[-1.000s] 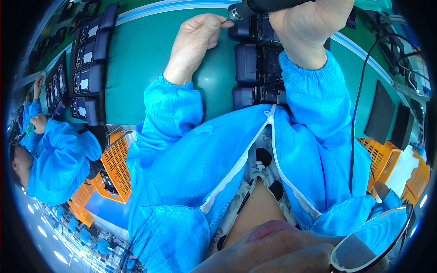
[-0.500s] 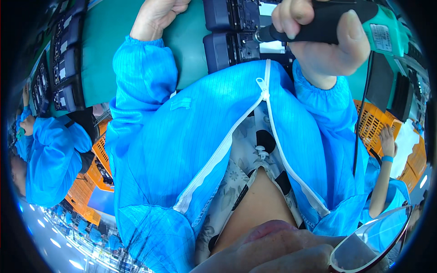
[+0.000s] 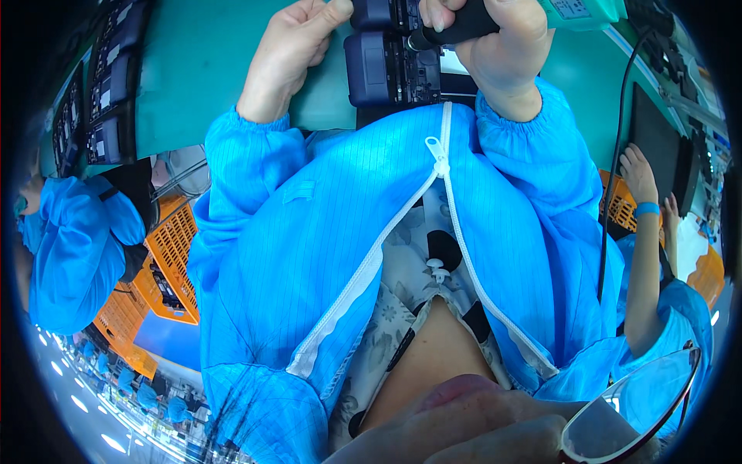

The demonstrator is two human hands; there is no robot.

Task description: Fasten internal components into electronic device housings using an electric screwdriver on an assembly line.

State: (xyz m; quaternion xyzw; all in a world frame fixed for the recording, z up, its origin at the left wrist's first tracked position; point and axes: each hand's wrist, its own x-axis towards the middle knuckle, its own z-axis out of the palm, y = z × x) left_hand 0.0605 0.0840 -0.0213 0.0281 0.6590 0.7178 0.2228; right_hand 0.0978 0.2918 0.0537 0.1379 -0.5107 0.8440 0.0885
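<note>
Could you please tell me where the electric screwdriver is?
The electric screwdriver is at the head view's top, right of centre, in the right hand, its nose by dark housings.

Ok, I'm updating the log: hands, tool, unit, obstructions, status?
Right hand gripping black-and-green cylindrical electric screwdriver, nose over boxy navy plastic unit. Left hand curled nearby, contents unclear. Thin black cable farther right, clear of unit.

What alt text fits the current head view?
The right hand grips a black-and-green handheld tool, its nose over dark casings on a green bench. The left hand, curled, is beside them.
</note>
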